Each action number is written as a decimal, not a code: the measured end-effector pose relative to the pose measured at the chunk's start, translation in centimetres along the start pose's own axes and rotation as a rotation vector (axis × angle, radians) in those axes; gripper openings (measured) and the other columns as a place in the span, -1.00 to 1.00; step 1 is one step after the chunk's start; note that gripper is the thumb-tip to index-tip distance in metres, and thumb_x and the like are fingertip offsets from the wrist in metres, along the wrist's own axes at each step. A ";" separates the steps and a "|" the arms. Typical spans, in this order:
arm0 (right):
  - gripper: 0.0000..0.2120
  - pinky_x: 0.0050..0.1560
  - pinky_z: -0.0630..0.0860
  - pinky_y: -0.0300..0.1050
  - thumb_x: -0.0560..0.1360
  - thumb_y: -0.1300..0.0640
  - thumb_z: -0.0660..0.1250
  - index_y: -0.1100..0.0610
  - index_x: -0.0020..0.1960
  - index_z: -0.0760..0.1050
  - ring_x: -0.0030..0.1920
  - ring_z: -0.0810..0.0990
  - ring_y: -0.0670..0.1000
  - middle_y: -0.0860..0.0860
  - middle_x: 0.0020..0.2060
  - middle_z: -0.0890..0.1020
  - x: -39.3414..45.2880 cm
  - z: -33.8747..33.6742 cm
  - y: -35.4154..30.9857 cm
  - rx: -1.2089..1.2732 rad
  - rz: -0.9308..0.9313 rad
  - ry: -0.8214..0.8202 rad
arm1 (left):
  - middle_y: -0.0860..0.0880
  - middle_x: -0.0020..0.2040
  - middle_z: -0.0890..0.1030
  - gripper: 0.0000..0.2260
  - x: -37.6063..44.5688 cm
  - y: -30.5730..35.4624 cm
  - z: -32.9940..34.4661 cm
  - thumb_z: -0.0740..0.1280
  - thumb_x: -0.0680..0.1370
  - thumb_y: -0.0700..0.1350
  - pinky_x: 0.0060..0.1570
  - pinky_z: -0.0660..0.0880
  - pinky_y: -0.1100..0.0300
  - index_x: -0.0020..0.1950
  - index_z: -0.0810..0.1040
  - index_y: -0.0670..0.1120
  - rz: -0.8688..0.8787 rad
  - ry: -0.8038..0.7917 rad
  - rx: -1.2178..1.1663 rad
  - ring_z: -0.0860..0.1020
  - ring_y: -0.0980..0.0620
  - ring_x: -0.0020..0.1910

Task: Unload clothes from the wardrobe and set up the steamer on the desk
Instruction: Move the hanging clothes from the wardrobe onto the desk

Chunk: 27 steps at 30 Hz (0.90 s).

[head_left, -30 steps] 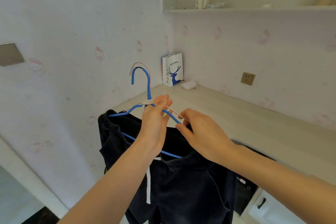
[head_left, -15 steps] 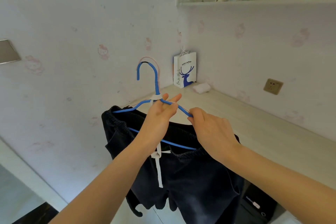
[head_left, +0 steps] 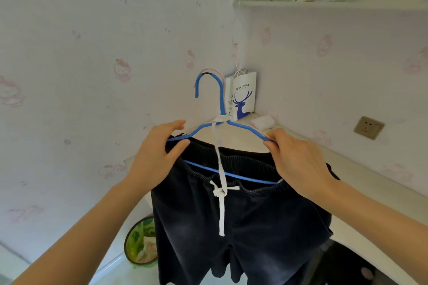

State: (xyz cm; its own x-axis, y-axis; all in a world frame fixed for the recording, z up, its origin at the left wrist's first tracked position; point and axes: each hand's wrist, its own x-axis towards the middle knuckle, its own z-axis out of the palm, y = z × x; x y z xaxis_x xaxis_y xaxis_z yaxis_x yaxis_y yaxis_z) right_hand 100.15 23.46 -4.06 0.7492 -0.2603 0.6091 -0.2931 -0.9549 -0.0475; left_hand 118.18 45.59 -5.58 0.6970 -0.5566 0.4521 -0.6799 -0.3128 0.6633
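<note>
At frame centre we hold a blue hanger [head_left: 240,126] carrying dark shorts [head_left: 231,227] above the tabletop [head_left: 361,169]; our left hand [head_left: 157,155] and right hand [head_left: 298,159] each pinch one shoulder with curled fingers.

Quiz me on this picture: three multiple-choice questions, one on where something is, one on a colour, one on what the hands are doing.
1. Where does the paper bag with the deer stand?
A. On the shelf
B. In the desk's corner against the wall
C. On the floor

2. What colour is the hanger?
A. Blue
B. Red
C. Black

3. How are the hands placed?
A. Both idle
B. Only one holds the hanger
C. Each grips one shoulder of the hanger

Answers:
1 B: the paper bag stands on the desk in the corner.
2 A: the hanger carrying the dark shorts is blue.
3 C: the left hand and right hand hold opposite shoulders.
</note>
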 end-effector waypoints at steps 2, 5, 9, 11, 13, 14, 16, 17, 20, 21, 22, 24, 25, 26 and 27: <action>-0.67 -0.58 0.09 -0.26 0.54 -0.05 0.06 0.13 -0.11 0.49 -0.64 0.25 0.03 -0.07 -0.58 0.42 1.4 0.7 0.4 0.016 -0.007 0.005 | 0.15 0.27 0.47 -0.58 2.3 -2.4 0.6 0.25 0.58 0.03 0.34 0.25 0.20 0.44 0.35 0.06 0.068 -0.146 0.140 0.37 0.16 0.30; -0.60 -0.61 0.25 -0.16 0.55 -0.11 -0.01 0.12 -0.07 0.50 -0.62 0.38 0.03 -0.08 -0.55 0.45 3.3 2.2 1.0 0.012 -0.001 0.002 | 0.14 0.18 0.53 -0.66 5.6 -5.0 1.7 0.12 0.61 0.11 0.45 0.10 0.03 0.32 0.46 0.05 0.120 -0.213 0.295 0.42 0.12 0.25; -0.52 -0.53 0.44 -0.01 0.54 -0.18 -0.10 0.09 0.00 0.48 -0.54 0.45 0.03 -0.07 -0.48 0.50 5.8 4.1 2.0 -0.018 0.059 -0.015 | 0.07 -0.33 0.49 -0.80 9.3 -6.5 2.8 0.17 0.61 0.02 -0.12 0.38 0.10 -0.12 0.51 0.00 0.195 -0.116 0.300 0.44 0.05 -0.27; -0.53 -0.49 0.46 -0.01 0.54 -0.18 -0.09 0.08 0.02 0.48 -0.50 0.47 0.04 -0.06 -0.43 0.53 7.1 5.0 2.6 -0.041 0.089 -0.016 | 0.05 -0.39 0.44 -0.82 11.0 -6.6 3.0 0.22 0.60 -0.05 -0.31 0.32 0.17 -0.18 0.50 -0.04 0.221 -0.080 0.303 0.42 0.01 -0.36; -0.57 -0.45 0.43 -0.07 0.56 -0.16 -0.05 0.07 0.05 0.47 -0.46 0.47 0.04 -0.08 -0.39 0.53 8.7 5.9 3.3 -0.074 0.107 -0.018 | 0.07 -0.42 0.42 -0.82 12.7 -6.4 3.1 0.23 0.60 -0.08 -0.38 0.22 0.25 -0.19 0.49 -0.04 0.245 -0.048 0.329 0.40 0.02 -0.41; -0.60 -0.43 0.39 -0.09 0.57 -0.14 -0.03 0.06 0.08 0.46 -0.45 0.45 0.03 -0.09 -0.37 0.52 9.5 6.3 3.7 -0.084 0.119 -0.029 | 0.07 -0.43 0.40 -0.83 13.5 -6.4 3.3 0.24 0.60 -0.08 -0.40 0.20 0.27 -0.18 0.50 -0.05 0.254 -0.034 0.343 0.38 0.03 -0.43; -0.65 -0.37 0.35 -0.10 0.60 -0.10 0.02 0.06 0.16 0.44 -0.39 0.40 0.00 -0.07 -0.28 0.55 11.2 7.0 4.7 -0.103 0.139 -0.062 | 0.09 -0.43 0.38 -0.85 15.3 -6.5 3.8 0.25 0.60 -0.09 -0.42 0.17 0.29 -0.15 0.52 -0.06 0.269 -0.005 0.351 0.35 0.09 -0.45; -0.66 -0.35 0.34 -0.10 0.61 -0.07 0.04 0.07 0.21 0.44 -0.36 0.38 -0.01 -0.04 -0.21 0.59 12.1 7.5 5.2 -0.107 0.139 -0.071 | 0.11 -0.42 0.36 -0.86 16.3 -6.7 4.2 0.26 0.60 -0.09 -0.41 0.15 0.31 -0.14 0.53 -0.06 0.281 0.009 0.351 0.34 0.11 -0.46; -0.66 -0.35 0.28 -0.13 0.61 -0.03 0.10 0.13 0.24 0.45 -0.35 0.34 -0.03 0.03 -0.09 0.63 14.9 9.6 7.1 -0.098 0.112 -0.053 | 0.13 -0.37 0.38 -0.88 19.8 -7.7 5.9 0.27 0.60 -0.09 -0.38 0.17 0.26 -0.08 0.56 -0.08 0.305 0.039 0.356 0.32 0.13 -0.43; -0.66 -0.38 0.26 -0.14 0.60 -0.03 0.11 0.15 0.20 0.47 -0.37 0.33 -0.02 0.04 -0.09 0.63 15.9 10.5 7.9 -0.101 0.096 -0.036 | 0.13 -0.35 0.41 -0.88 21.1 -8.1 6.5 0.27 0.60 -0.09 -0.35 0.20 0.22 -0.06 0.57 -0.09 0.308 0.045 0.364 0.34 0.09 -0.41; -0.67 -0.40 0.25 -0.15 0.59 -0.03 0.12 0.16 0.17 0.49 -0.40 0.33 -0.01 0.05 -0.11 0.63 16.9 11.5 8.8 -0.107 0.084 -0.024 | 0.10 -0.33 0.45 -0.87 22.3 -8.6 7.2 0.27 0.60 -0.09 -0.33 0.23 0.19 -0.05 0.57 -0.10 0.312 0.052 0.371 0.36 0.06 -0.40; -0.71 -0.41 0.25 -0.15 0.60 0.00 0.15 0.16 0.15 0.49 -0.42 0.34 0.01 0.06 -0.09 0.62 19.1 13.5 10.6 -0.124 0.075 -0.039 | 0.05 -0.32 0.50 -0.87 24.8 -9.4 8.5 0.28 0.59 -0.10 -0.32 0.27 0.16 -0.04 0.58 -0.11 0.326 0.069 0.391 0.39 0.03 -0.38; -0.72 -0.40 0.25 -0.14 0.60 0.01 0.15 0.16 0.16 0.49 -0.41 0.37 0.03 0.06 -0.07 0.62 20.2 14.5 11.5 -0.131 0.069 -0.052 | 0.03 -0.31 0.52 -0.87 26.1 -9.8 9.2 0.28 0.59 -0.10 -0.33 0.30 0.14 -0.03 0.59 -0.12 0.335 0.074 0.406 0.40 0.02 -0.38; -0.72 -0.40 0.25 -0.13 0.61 0.01 0.15 0.16 0.17 0.48 -0.40 0.42 0.07 0.07 -0.04 0.61 21.4 15.6 12.5 -0.133 0.058 -0.062 | 0.02 -0.30 0.54 -0.86 27.4 -10.2 10.0 0.28 0.60 -0.09 -0.34 0.34 0.11 -0.03 0.59 -0.12 0.336 0.076 0.421 0.42 0.01 -0.37; -0.71 -0.40 0.26 -0.12 0.61 0.01 0.13 0.16 0.17 0.48 -0.39 0.47 0.11 0.07 -0.02 0.61 22.6 16.6 13.4 -0.133 0.045 -0.067 | 0.00 -0.29 0.55 -0.85 28.7 -10.6 10.6 0.27 0.60 -0.08 -0.34 0.38 0.07 -0.03 0.59 -0.12 0.329 0.075 0.437 0.45 -0.01 -0.36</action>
State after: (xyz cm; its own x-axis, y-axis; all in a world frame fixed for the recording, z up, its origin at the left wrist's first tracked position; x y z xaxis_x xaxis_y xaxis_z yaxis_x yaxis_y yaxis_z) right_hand 122.97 2.45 -4.07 0.7702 -0.3152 0.5544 -0.3997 -0.9160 0.0345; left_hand 142.99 24.74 -5.95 0.4352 -0.6272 0.6459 -0.8848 -0.4306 0.1780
